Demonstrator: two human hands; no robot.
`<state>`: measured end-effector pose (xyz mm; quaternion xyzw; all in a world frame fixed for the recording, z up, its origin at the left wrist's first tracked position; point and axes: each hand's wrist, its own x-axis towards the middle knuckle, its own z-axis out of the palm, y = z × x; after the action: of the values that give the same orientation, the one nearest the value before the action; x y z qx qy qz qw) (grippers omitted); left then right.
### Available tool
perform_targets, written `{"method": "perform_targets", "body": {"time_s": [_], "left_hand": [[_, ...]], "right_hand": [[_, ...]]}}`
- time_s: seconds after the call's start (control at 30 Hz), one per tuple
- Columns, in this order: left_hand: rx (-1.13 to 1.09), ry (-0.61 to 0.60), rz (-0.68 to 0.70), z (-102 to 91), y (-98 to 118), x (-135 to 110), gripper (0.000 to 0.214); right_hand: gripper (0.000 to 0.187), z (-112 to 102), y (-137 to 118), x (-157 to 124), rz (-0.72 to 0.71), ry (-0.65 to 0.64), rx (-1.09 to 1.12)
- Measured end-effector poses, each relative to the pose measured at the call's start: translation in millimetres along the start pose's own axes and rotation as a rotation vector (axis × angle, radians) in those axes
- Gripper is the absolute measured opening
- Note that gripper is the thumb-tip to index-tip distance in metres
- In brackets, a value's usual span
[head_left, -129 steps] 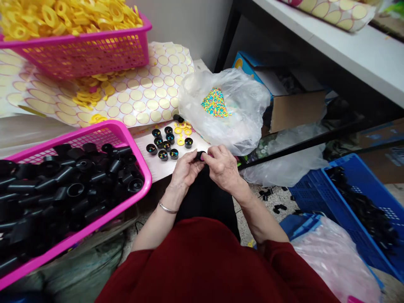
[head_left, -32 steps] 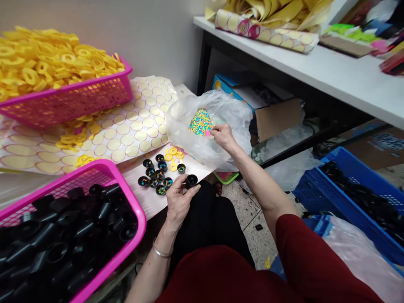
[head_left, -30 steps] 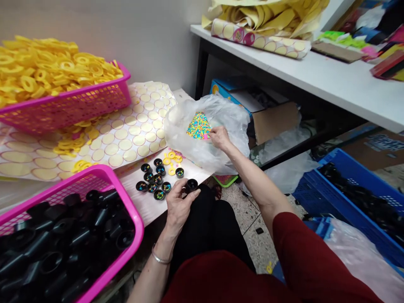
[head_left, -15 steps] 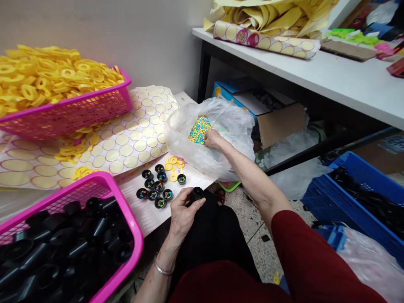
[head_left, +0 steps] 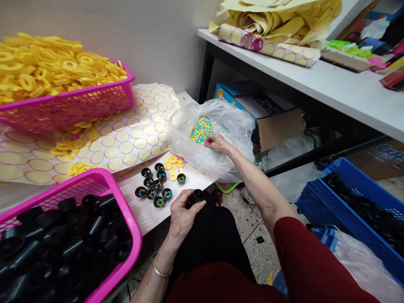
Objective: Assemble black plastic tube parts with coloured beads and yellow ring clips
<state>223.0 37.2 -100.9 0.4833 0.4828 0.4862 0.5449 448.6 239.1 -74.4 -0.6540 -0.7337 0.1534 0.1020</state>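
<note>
Four seconds ago both hands met above the lap; now the right hand has moved to the coloured beads in the translucent plastic bag, pinching a small pink piece at the heap's edge. Above the lap, the left hand grips a black cup, opening up; no beads show inside it.

Ten small black cups standing near the left hand hold beads, so that batch looks filled; the gripped one seems unfilled, and many black parts remain in the near pink basket. None of the ten appears covered by the loose yellow rings beside them.

They stand on a low white tabletop, next to a spotted sticker sheet. Beyond are an open carton, a blue crate and a speckled floor.
</note>
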Motion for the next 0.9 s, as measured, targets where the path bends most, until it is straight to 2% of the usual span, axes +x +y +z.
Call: {"method": "perform_targets", "body": {"time_s": [0.23, 0.37, 0.53, 0.6, 0.73, 0.8, 0.9], "left_hand": [[-0.023, 0.016, -0.010, 0.1, 2.6, -0.7, 0.034], [-0.024, 0.045, -0.008, 4.0, 7.5, 4.1, 0.034], [-0.101, 0.120, -0.012, 14.8, 21.0, 21.3, 0.041], [-0.122, 0.119, -0.006, 20.5, 27.3, 30.0, 0.041], [-0.149, 0.103, 0.007, 30.8, 34.5, 44.9, 0.037], [-0.138, 0.083, 0.011, 33.7, 35.0, 49.9, 0.033], [-0.101, 0.056, 0.044, 34.0, 33.6, 54.1, 0.027]], "right_hand": [[0.017, -2.0, -20.7, 12.2, -0.014, 0.013, -0.112], [0.024, 2.2, -30.9, 21.1, -0.070, 0.017, -0.033], [0.025, 1.8, -23.2, 15.8, -0.039, 0.098, 0.134], [0.028, 0.6, -16.7, 10.2, 0.026, 0.159, 0.320], [0.024, -4.7, -8.5, -0.8, 0.119, 0.254, 0.932], [0.024, -9.6, -9.4, -7.8, 0.106, 0.249, 1.078], [0.027, -19.5, -18.0, -25.2, 0.026, 0.188, 1.170]]}}
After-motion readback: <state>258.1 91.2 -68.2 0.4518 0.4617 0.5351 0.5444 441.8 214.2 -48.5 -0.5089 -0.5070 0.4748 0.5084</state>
